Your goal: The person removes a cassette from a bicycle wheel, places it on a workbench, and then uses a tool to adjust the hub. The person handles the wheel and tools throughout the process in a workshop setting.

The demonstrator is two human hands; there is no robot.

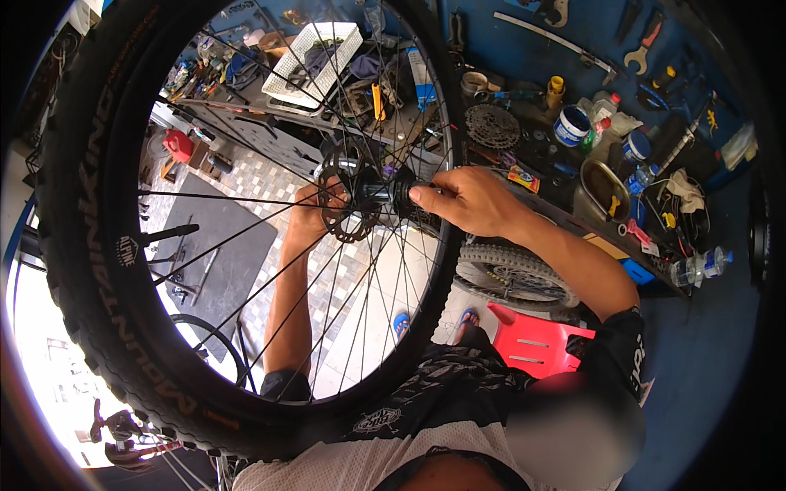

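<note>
Nearest the person's patterned shirt (393, 413) stands the wheel (70, 245), raised upright and slightly turned in front of the chest; whether its lower edge leans on the body I cannot tell. At its middle sits the hub (377, 195), with the disc rotor (350, 230) on its left side. The right hand (479, 203) grips the hub's right end, thumb laid along the near side. The left hand (308, 214) reaches up behind the spokes (229, 198) to the rotor side; the rotor hides part of it, so I cannot tell how firmly its fingers close. To work well here, it seems wise to hold both hub ends in line, share the weight evenly, and keep fingertips off the rotor's braking face and clear of the spokes. Lower down are a red plastic stool (532, 340) and another wheel's knobbly tyre (516, 278). Farther off, the cluttered workbench (266, 137) bears a sprocket cassette (491, 127) and a white basket (288, 96), and a red-handled spanner (644, 47) hangs on the blue wall.
</note>
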